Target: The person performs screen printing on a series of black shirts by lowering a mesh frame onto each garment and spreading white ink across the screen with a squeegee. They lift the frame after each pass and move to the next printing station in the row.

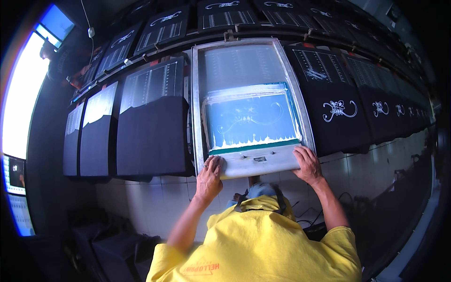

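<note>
A screen printing frame [197,98] lies in front of me over one of the boards in the row. Its mesh has a blue stencil area [244,113] with a faint scroll design, ringed by white ink along its edges. My left hand [209,177] is closed on the frame's near left corner, with the fingers curled over the top. At the near right corner my right hand [308,164] grips the same frame, its thumb out of sight. The board under the mesh is mostly hidden.
To the right, black fabric pieces [338,110] on boards carry white scroll prints. Black fabric [150,136] without a visible print covers boards at left. A metal rail [174,43] runs behind, with another printed row beyond. A person [65,61] in dark clothing stands far left.
</note>
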`<action>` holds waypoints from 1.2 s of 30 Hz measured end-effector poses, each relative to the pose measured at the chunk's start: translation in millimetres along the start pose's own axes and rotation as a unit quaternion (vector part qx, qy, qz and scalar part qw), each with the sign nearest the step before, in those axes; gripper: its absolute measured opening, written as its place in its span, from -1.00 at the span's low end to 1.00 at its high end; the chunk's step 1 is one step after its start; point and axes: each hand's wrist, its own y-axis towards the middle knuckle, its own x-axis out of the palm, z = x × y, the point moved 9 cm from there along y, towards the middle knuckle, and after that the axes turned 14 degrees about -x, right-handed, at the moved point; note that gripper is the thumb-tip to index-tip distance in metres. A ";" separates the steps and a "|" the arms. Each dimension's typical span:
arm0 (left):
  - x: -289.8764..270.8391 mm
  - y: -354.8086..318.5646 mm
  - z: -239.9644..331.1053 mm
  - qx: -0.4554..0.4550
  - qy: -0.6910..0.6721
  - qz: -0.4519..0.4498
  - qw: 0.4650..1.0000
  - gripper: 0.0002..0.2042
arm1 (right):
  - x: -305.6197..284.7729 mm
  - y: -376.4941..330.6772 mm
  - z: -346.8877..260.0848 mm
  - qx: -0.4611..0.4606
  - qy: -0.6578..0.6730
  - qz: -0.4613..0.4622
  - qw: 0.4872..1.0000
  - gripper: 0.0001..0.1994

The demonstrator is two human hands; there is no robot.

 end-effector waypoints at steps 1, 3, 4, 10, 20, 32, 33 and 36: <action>3.1 -3.1 0.4 0.005 0.000 -0.005 1.000 -0.31 | 0.4 -3.4 -2.3 0.005 0.005 0.002 1.000 -0.33; 7.8 -9.8 2.8 0.012 0.003 -0.016 1.000 -0.29 | 5.7 -9.7 -4.2 0.017 0.010 -0.003 1.000 -0.30; 8.9 -10.4 3.1 0.015 0.005 -0.018 1.000 -0.28 | 9.4 -13.0 -2.7 0.024 0.009 -0.008 1.000 -0.31; -18.2 -9.5 14.4 0.017 -0.008 -0.058 0.998 -0.34 | -10.4 -9.1 3.0 0.044 0.071 0.056 0.995 -0.52; 2.1 17.1 -121.3 -0.290 -0.243 0.047 0.925 -0.66 | 51.7 -83.4 159.8 0.407 0.182 0.199 0.873 -0.79; 15.8 21.5 -145.0 -0.349 -0.297 0.069 0.886 -0.75 | 54.2 -74.1 159.5 0.422 0.175 0.228 0.860 -0.84; 17.1 20.8 -147.5 -0.357 -0.303 0.069 0.881 -0.75 | 48.9 -66.7 156.4 0.416 0.169 0.232 0.863 -0.84; 24.7 20.2 -153.9 -0.378 -0.365 0.048 0.849 -0.72 | 54.9 -68.4 162.3 0.428 0.172 0.239 0.854 -0.82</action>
